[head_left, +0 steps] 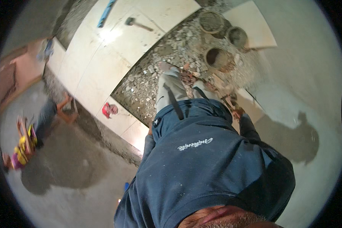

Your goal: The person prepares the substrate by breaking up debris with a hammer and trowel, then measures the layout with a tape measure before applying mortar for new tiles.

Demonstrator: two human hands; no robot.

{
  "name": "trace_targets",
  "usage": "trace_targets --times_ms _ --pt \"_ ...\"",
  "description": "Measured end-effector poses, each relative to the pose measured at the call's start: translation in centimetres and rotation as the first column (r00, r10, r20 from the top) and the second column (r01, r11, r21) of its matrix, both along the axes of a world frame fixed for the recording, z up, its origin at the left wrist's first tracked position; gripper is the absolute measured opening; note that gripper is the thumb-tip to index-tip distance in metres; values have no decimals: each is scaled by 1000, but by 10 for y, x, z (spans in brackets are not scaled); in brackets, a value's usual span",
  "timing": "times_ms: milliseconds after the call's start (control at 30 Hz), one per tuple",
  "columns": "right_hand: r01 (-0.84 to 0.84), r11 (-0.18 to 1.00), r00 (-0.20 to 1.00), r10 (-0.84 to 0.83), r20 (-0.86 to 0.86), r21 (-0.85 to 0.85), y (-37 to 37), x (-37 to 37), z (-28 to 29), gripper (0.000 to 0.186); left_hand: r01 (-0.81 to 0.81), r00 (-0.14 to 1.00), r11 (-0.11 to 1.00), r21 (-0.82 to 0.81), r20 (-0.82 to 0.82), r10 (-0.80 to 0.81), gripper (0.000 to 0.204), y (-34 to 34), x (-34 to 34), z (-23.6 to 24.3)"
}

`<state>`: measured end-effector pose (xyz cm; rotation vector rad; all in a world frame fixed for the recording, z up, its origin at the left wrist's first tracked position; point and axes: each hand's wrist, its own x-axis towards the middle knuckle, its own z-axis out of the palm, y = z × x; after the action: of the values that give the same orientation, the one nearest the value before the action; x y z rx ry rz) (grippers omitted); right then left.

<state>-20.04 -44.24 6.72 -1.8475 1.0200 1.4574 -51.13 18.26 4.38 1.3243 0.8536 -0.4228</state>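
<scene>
My right hand (237, 113) hangs beside my right hip, its fingers curled. A small dark object (230, 101) shows just past the fingers; its kind is unclear. Behind the hand is a pale tile (249, 106). Only a sliver of my left hand (150, 131) shows at my left hip; its fingers are hidden. Near it are the laid cream floor tiles (91, 72), with a crumpled red item (109, 110) on them. A mallet (138, 24) and a blue bar-shaped tool (106, 13) lie farther off on the tiles.
I stand on loose rubble (152, 72) beside the tile edge. Round buckets, one with a dark inside (216, 58), stand ahead to the right near another loose tile (250, 24). At left, a person in a yellow vest (26, 142) is near a trench-like gap (98, 129).
</scene>
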Motion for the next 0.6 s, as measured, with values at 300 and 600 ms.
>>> trace_targets --times_ms 300,600 --pt "395 916 918 -390 -67 71 -103 -44 -50 56 -603 742 781 162 -244 624 40 -24 23 116" --pt "-96 983 995 94 -19 -155 -179 -43 24 59 -506 824 859 83 -248 509 36 -204 -7 115"
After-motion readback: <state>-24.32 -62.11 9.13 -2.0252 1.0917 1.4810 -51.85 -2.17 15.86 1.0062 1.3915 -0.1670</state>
